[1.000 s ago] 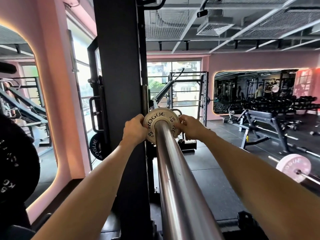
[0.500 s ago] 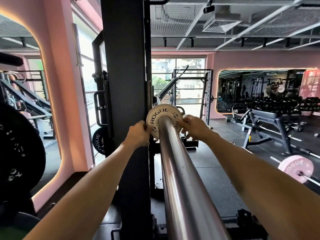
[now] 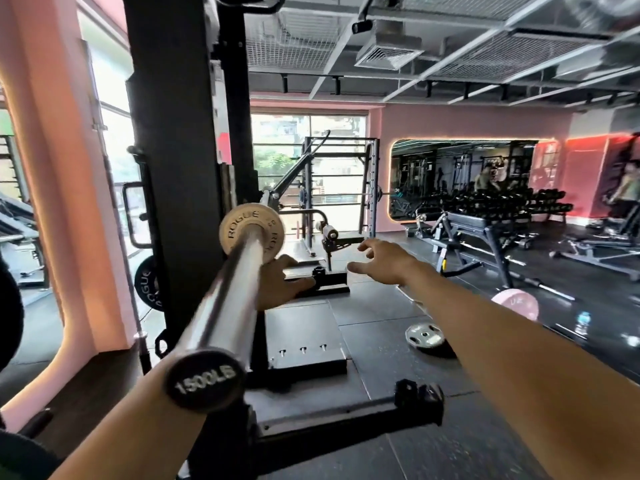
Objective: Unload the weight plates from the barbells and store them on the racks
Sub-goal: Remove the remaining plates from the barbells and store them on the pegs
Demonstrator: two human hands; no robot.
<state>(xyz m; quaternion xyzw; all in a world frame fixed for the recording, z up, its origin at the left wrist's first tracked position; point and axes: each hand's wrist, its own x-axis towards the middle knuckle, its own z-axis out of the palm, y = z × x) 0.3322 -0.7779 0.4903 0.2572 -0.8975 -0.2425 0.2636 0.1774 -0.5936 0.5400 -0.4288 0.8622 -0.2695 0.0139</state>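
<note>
**Small Rogue change plate waits far up the sleeve, both hands off it**

Rogue change plate, the small tan disc with black lettering, sits threaded on the polished steel barbell sleeve, well up from the black end cap marked 1500LB nearest us. We judge it light for a plate, rigid, and easy to slide: the chrome is smooth, so it should travel freely once started, and may run faster than expected toward the cap. The rim is thin, so we would pinch it at opposite edges with thumb and fingers, or hook fingers behind it and draw it along.

Our left hand lies below and just right of the sleeve, under the plate, partly hidden by the bar; its fingers look fairly straight and we see nothing in it. Our right hand reaches forward with fingers spread wide, empty, near the plate but apart from it.

Beside the bar stands the black steel rack upright, with a black Rogue plate hanging low on its far side. On the dark rubber floor lie a grey metal plate and a pale pink bumper plate. A black adjustable bench and a dumbbell row stand further off, near a mirrored pink wall.
</note>
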